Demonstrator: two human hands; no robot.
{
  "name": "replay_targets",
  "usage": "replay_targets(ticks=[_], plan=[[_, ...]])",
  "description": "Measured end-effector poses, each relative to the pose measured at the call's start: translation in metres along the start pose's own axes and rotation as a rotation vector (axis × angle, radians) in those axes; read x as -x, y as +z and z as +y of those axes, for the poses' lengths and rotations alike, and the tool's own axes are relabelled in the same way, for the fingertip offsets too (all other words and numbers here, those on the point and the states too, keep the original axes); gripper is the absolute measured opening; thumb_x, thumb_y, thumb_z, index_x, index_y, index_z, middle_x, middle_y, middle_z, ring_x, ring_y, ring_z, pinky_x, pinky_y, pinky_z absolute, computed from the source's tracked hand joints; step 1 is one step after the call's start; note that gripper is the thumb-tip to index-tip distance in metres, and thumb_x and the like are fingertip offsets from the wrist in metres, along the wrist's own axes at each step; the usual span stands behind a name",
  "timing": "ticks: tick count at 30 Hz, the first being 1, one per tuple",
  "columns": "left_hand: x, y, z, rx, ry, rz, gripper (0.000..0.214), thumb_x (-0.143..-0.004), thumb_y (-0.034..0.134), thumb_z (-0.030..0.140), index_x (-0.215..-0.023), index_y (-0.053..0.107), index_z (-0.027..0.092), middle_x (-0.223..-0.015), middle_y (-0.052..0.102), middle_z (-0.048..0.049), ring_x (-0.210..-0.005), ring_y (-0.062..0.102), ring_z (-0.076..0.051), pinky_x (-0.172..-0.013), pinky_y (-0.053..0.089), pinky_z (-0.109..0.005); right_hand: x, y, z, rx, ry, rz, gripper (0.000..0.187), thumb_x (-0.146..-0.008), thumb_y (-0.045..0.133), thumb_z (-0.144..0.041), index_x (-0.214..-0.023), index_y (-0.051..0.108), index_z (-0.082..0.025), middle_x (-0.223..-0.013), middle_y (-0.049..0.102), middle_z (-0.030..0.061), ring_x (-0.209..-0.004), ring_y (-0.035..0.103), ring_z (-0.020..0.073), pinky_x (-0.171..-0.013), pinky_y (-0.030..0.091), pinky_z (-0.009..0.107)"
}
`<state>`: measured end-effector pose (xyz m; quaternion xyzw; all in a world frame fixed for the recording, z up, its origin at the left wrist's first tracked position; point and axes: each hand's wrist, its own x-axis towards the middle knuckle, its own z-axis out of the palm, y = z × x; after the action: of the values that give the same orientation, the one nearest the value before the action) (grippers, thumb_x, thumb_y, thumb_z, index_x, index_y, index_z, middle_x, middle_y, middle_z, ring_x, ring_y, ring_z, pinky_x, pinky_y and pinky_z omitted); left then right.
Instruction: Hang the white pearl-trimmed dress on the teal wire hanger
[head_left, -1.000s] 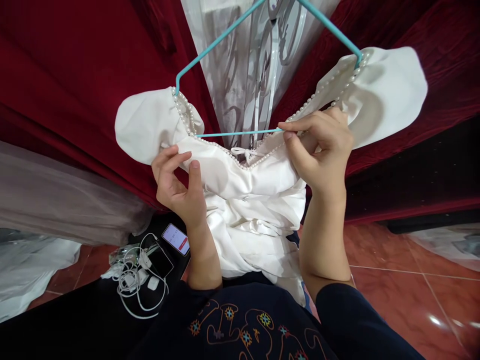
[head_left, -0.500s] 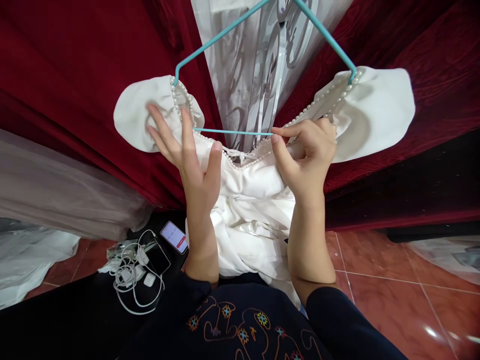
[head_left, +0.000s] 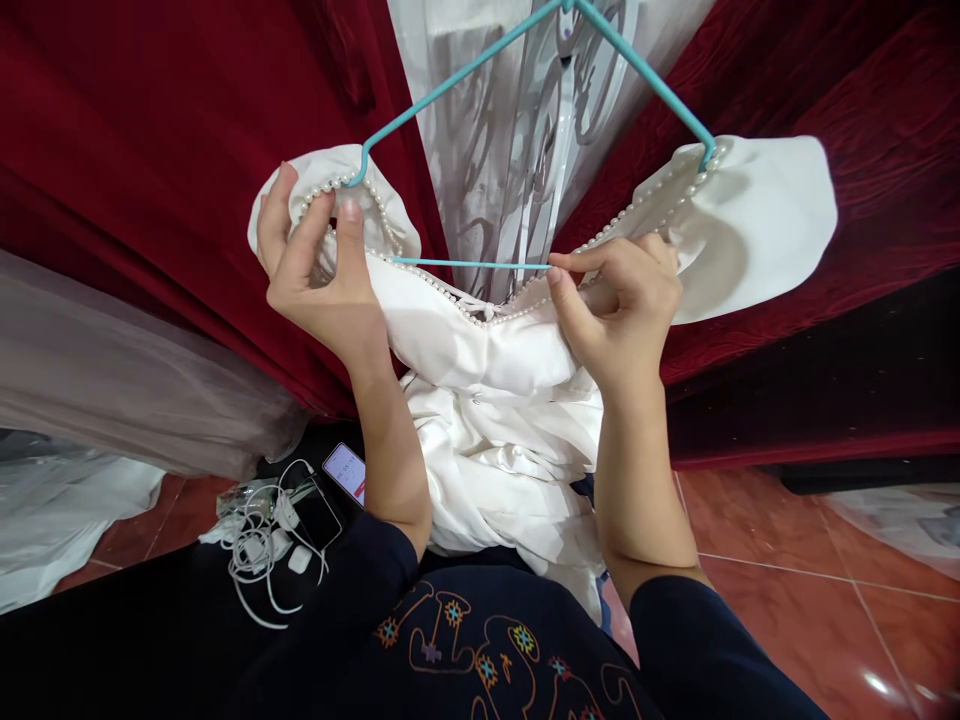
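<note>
A white dress [head_left: 480, 360] with pearl trim along its neckline hangs from a light blue hanger [head_left: 465, 65], its skirt bunched in front of me. My left hand [head_left: 322, 255] is at the sleeve on the left, fingers curled at the pearl-edged opening just below the hanger's end. Thumb and forefinger of my right hand [head_left: 619, 300] pinch the hanger's thin lower bar near its middle. The sleeve on the right spreads out beyond that hand, with the hanger's other end inside its pearl edge. A small white tie shows at the neckline's centre.
Dark red curtains [head_left: 187, 150] flank a white ornate metal stand [head_left: 555, 150] and pale fabric. At lower left, a phone [head_left: 345, 472], tangled white cables [head_left: 255, 555] and a dark-screened device [head_left: 316, 515] lie on a black surface. Red tiles [head_left: 795, 570] cover the floor.
My left hand has moved left, from spread fingers over the neckline to curled fingers at the sleeve's pearl edge. That sleeve has turned and shifted. My right hand keeps its pinch.
</note>
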<state>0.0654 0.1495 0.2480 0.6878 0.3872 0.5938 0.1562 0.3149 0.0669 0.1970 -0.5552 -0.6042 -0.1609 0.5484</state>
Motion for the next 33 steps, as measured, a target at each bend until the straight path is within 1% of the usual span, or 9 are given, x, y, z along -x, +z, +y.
replay_targets(ticks=[4, 6, 9, 11, 17, 20, 27, 30, 33], plan=[[-0.009, 0.006, -0.015, 0.023, 0.002, 0.080, 0.039, -0.101, 0.065, 0.026, -0.139, 0.059, 0.017, -0.148, 0.060, -0.0114, -0.156, 0.040, -0.034, -0.128, 0.039, -0.058, -0.002, -0.002, 0.000, 0.030, 0.001, 0.003, 0.022, -0.097, 0.062, -0.044, -0.087, 0.071, -0.027, -0.076, 0.067, 0.0026, -0.079, 0.056, 0.0221, -0.085, 0.040, 0.045], [-0.020, 0.015, -0.026, 0.028, 0.028, 0.252, 0.033, -0.105, 0.054, 0.020, -0.136, 0.058, 0.011, -0.143, 0.063, -0.0129, -0.151, 0.046, -0.031, -0.127, 0.041, -0.054, -0.003, -0.003, -0.001, 0.024, -0.011, 0.004, 0.020, -0.097, 0.062, -0.042, -0.087, 0.071, -0.028, -0.075, 0.067, 0.0025, -0.078, 0.056, 0.0220, -0.084, 0.040, 0.045], [-0.031, 0.027, -0.043, 0.098, 0.076, 0.614, 0.032, -0.102, 0.036, 0.006, -0.125, 0.058, 0.001, -0.131, 0.067, -0.0176, -0.138, 0.058, -0.026, -0.124, 0.043, -0.047, -0.003, -0.004, -0.001, 0.009, -0.019, 0.007, 0.017, -0.095, 0.063, -0.040, -0.088, 0.072, -0.028, -0.076, 0.069, 0.0026, -0.078, 0.056, 0.0218, -0.082, 0.040, 0.045], [-0.026, 0.031, -0.050, 0.154, 0.093, 0.722, 0.033, -0.098, 0.035, 0.003, -0.120, 0.059, 0.000, -0.125, 0.069, -0.0180, -0.128, 0.063, -0.023, -0.121, 0.046, -0.044, -0.003, -0.004, -0.001, 0.010, -0.015, 0.014, 0.018, -0.095, 0.063, -0.040, -0.087, 0.072, -0.027, -0.076, 0.069, 0.0024, -0.077, 0.056, 0.0212, -0.082, 0.040, 0.045], [0.038, 0.027, -0.059, 0.009, -0.059, 0.720, 0.029, -0.091, 0.051, 0.008, -0.112, 0.072, 0.010, -0.111, 0.076, -0.0100, -0.112, 0.071, -0.021, -0.108, 0.055, -0.039, -0.003, -0.006, 0.001, 0.041, -0.014, 0.014, 0.025, -0.096, 0.063, -0.047, -0.086, 0.072, -0.027, -0.075, 0.068, 0.0020, -0.078, 0.056, 0.0216, -0.086, 0.041, 0.046], [0.052, 0.023, -0.059, 0.045, -0.084, 0.664, 0.031, -0.089, 0.052, 0.008, -0.110, 0.073, 0.012, -0.108, 0.077, -0.0092, -0.109, 0.072, -0.023, -0.104, 0.056, -0.040, -0.005, -0.010, 0.003, 0.081, -0.018, -0.003, 0.028, -0.096, 0.061, -0.050, -0.084, 0.072, -0.027, -0.074, 0.066, 0.0023, -0.077, 0.056, 0.0213, -0.085, 0.041, 0.045], [0.009, 0.016, -0.034, 0.038, 0.140, 0.561, 0.028, -0.088, 0.061, 0.002, -0.115, 0.066, 0.009, -0.117, 0.071, -0.0103, -0.115, 0.068, -0.019, -0.110, 0.054, -0.036, -0.007, -0.014, 0.003, 0.043, -0.014, -0.041, 0.027, -0.096, 0.063, -0.050, -0.086, 0.073, -0.027, -0.075, 0.066, 0.0026, -0.078, 0.056, 0.0212, -0.084, 0.041, 0.045], [-0.010, 0.014, -0.032, -0.025, 0.205, 0.555, 0.034, -0.081, 0.051, -0.010, -0.105, 0.064, 0.010, -0.105, 0.067, -0.0071, -0.105, 0.066, -0.018, -0.106, 0.054, -0.037, -0.006, -0.013, 0.003, 0.006, 0.008, -0.041, 0.027, -0.095, 0.063, -0.050, -0.086, 0.072, -0.027, -0.075, 0.065, 0.0028, -0.078, 0.055, 0.0216, -0.087, 0.040, 0.047], [-0.023, 0.009, -0.041, -0.122, 0.173, 0.632, 0.040, -0.070, 0.042, -0.017, -0.087, 0.061, 0.014, -0.088, 0.061, -0.0025, -0.093, 0.060, -0.017, -0.099, 0.052, -0.035, -0.007, -0.013, 0.002, -0.034, 0.017, -0.061, 0.025, -0.096, 0.063, -0.048, -0.088, 0.073, -0.027, -0.077, 0.067, 0.0033, -0.080, 0.056, 0.0220, -0.087, 0.039, 0.047]])
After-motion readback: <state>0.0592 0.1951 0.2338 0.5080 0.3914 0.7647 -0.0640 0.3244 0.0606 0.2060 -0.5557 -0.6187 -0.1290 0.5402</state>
